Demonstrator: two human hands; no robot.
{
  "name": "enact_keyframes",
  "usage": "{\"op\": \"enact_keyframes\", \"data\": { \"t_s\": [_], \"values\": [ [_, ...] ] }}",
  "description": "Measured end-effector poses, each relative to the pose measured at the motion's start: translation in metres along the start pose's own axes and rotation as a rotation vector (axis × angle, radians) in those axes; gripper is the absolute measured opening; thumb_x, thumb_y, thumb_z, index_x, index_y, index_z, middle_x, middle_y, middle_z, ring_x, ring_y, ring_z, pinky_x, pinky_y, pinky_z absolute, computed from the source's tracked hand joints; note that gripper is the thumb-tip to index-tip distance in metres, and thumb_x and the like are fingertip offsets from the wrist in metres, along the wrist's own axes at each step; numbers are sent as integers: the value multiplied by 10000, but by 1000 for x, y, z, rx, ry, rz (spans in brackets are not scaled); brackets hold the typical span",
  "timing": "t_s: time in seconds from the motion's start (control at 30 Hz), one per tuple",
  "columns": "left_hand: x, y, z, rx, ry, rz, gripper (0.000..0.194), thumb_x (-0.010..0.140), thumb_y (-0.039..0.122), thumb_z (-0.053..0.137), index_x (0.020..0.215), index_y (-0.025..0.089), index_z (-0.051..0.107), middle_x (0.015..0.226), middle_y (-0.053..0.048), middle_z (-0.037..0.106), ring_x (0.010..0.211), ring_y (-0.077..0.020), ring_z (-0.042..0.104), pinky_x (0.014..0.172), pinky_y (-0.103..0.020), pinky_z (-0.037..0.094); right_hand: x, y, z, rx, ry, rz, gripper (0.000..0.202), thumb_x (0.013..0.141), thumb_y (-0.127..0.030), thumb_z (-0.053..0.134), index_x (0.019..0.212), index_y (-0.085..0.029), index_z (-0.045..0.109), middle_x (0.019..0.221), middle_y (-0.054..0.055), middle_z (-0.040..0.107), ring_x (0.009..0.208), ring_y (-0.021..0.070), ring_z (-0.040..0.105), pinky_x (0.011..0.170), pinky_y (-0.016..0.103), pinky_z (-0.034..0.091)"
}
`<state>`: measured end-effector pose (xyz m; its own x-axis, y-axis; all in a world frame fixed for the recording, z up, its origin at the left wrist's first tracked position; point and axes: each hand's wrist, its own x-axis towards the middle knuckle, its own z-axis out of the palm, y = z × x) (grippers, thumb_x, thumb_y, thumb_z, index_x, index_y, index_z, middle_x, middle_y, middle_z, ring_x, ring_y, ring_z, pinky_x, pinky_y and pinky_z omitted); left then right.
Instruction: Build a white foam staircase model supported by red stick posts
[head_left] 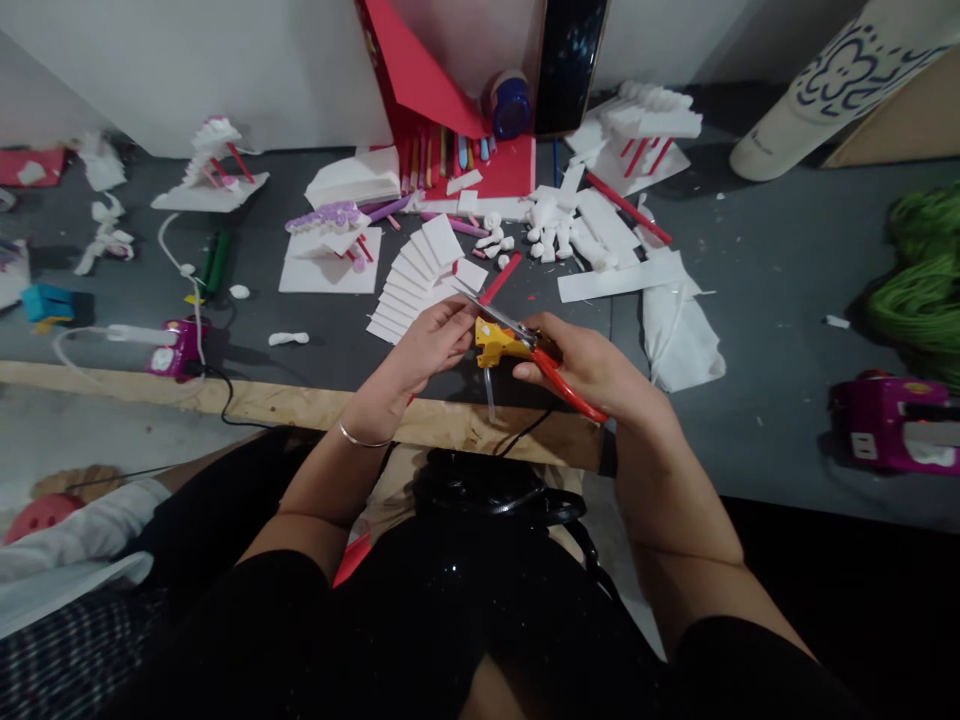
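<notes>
My right hand (589,362) is closed around the red handles of a pair of scissors (564,385). Their metal blades point up and left, towards the fingertips of my left hand (441,343). The fingers of that hand are pinched together; whatever they hold is too small to make out. Under the scissors, between my hands, lies a yellow glue gun (493,343) with a clear glue stick hanging from it. Just beyond the blades is a red strip (501,278). A fan of white rectangular cards (420,275) lies beyond my left hand.
Small white models on red posts stand along the back, one with a purple top (330,218). White foam scraps (551,225) and a white strip (619,280) lie ahead. A phone (571,65) leans on the wall. At right are a tumbler (832,95) and green yarn (919,285).
</notes>
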<state>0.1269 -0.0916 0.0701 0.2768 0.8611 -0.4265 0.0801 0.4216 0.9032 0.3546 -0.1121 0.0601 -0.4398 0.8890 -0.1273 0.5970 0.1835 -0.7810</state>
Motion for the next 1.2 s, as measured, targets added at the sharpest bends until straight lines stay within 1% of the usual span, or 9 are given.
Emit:
{"op": "enact_keyframes", "data": {
  "t_s": [0.27, 0.43, 0.6, 0.73, 1.0, 1.1, 1.2],
  "values": [
    [-3, 3, -3, -39, -27, 1, 211, 1112, 316, 530, 930, 211, 554, 566, 108, 317, 406, -37, 177, 426, -181, 126, 0, -2, -4, 57, -29, -17, 805, 845, -940, 517, 1158, -208, 635, 929, 73, 727, 792, 224, 640, 711, 334, 472],
    [-4, 4, -2, -53, -35, 7, 206, 1114, 307, 533, 938, 203, 559, 560, 112, 322, 405, -38, 171, 420, -176, 128, -1, -5, -5, 26, 2, 12, 813, 830, -958, 519, 1123, -211, 648, 826, 43, 681, 708, 198, 583, 654, 312, 419],
    [-2, 4, -2, -38, -39, 13, 224, 1119, 304, 526, 923, 203, 563, 562, 107, 337, 408, -39, 192, 418, -174, 136, -2, -5, -4, 8, 44, 9, 766, 859, -953, 499, 1030, -223, 654, 684, -10, 582, 610, 156, 472, 609, 293, 343],
    [-1, 5, 0, -23, -33, -6, 235, 1123, 306, 519, 915, 203, 559, 564, 107, 325, 409, -36, 193, 420, -169, 137, -2, -4, -2, 16, 85, 12, 752, 855, -955, 511, 983, -228, 656, 629, -33, 539, 566, 136, 405, 578, 285, 311],
    [0, 7, 3, -15, -20, -29, 218, 1128, 287, 496, 932, 211, 554, 566, 115, 303, 416, -42, 177, 427, -183, 118, -1, -3, 1, 19, 85, 41, 763, 843, -954, 526, 1005, -226, 689, 644, -14, 580, 583, 143, 416, 587, 286, 336],
    [0, 8, 2, -6, -21, -40, 219, 1127, 310, 504, 934, 215, 550, 577, 114, 309, 417, -42, 177, 432, -188, 116, -1, -3, 1, 18, 93, 38, 752, 838, -947, 544, 998, -229, 700, 654, -6, 611, 575, 147, 431, 580, 285, 338],
    [0, 8, 1, -6, -31, -34, 216, 1123, 326, 510, 945, 213, 554, 583, 114, 310, 419, -43, 172, 436, -190, 119, -1, -1, 1, 18, 95, 35, 732, 859, -919, 554, 1033, -224, 708, 680, 5, 642, 577, 151, 464, 584, 284, 350]
  ]
}}
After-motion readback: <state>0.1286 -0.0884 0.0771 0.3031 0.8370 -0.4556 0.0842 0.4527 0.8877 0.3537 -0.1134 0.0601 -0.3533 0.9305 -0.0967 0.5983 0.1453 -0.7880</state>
